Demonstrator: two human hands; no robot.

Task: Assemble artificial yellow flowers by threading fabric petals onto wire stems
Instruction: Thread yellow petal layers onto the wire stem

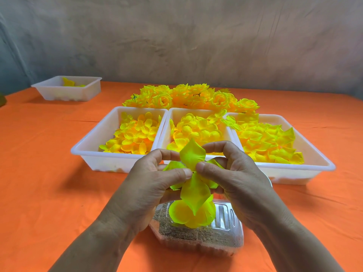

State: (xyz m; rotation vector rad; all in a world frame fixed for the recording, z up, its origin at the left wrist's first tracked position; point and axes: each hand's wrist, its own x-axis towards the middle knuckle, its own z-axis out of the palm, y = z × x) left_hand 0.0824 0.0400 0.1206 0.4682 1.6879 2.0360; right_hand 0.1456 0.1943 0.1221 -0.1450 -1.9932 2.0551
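Note:
My left hand (155, 179) and my right hand (233, 173) pinch a pointed yellow fabric petal piece (193, 156) between thumbs and fingers at its centre hole. A small dark tip shows between the thumbs; the wire stem itself is hidden. Below the petal piece hangs a rounded yellow flower part (188, 214), over a clear plastic container (225, 238) filled with brown grains. Three white trays hold loose yellow petals: left tray (94, 146), middle tray (167, 122), right tray (318, 156).
A heap of finished yellow flowers (192, 97) lies behind the trays on the orange tablecloth (49, 173). A smaller white tray (82, 93) with a few yellow pieces stands at the far left. A grey wall rises behind the table.

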